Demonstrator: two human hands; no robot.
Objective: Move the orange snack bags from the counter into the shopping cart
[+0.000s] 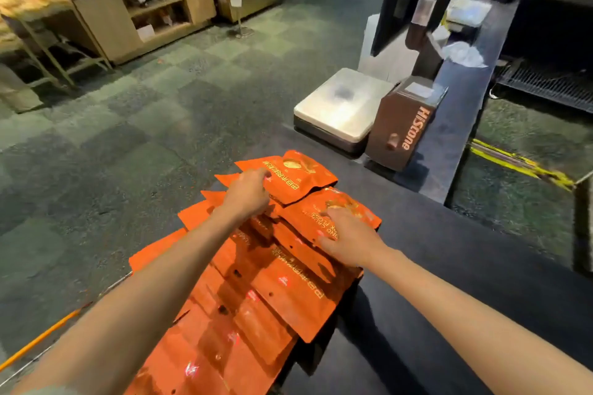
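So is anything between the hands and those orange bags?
No. Both hands are already on the pile of orange snack bags: the left hand on the far bag, the right hand on the one beside it. No shopping cart is clearly in view.

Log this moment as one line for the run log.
left hand: on far orange bag | right hand: on near bag | pile on counter | cart unseen
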